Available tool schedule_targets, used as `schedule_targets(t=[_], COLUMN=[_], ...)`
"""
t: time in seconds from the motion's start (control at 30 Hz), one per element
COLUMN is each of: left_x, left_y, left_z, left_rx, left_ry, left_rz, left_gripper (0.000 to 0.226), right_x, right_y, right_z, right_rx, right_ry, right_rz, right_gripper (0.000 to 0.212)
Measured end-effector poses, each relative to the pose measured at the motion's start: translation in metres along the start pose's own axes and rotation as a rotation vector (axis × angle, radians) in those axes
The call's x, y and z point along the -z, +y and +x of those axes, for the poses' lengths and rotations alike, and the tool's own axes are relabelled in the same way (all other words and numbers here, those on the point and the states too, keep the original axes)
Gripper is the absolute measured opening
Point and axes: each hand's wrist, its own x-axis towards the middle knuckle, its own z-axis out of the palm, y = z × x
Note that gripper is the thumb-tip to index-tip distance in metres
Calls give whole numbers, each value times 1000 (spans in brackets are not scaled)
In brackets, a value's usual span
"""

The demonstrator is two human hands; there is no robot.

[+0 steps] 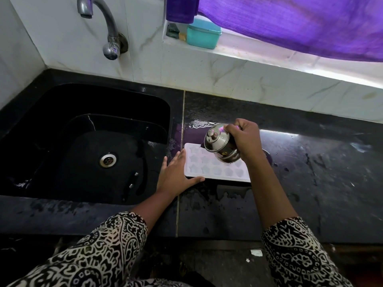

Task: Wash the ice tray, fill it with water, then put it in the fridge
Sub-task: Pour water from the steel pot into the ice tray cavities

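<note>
Ice tray [207,169] flat, long axis left-right

Left hand [176,172] lies flat at frame centre, fingers straight, thumb spread wide. Right hand [244,139], up and right of it, curls round a steel vessel [217,143], forearm rising from the lower right.

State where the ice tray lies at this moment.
In the head view, the ice tray lies flat on the black counter just right of the sink, left hand at its near corner, right hand tilting a steel pot over it.

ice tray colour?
White ice tray, with star-shaped cells; only the head view shows it.
</note>
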Motion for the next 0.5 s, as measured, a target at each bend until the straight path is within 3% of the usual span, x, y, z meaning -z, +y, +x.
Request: schedule_targets(t=[0.5], left_x=[-3], left_y=[-2], left_z=[1], left_rx=[2], left_ry=[13], left_rz=[-8], left_gripper=[119], right_x=[-1], right_y=[-4], right_z=[3], right_rx=[12], right_ry=[3], right_rz=[4], right_gripper=[35])
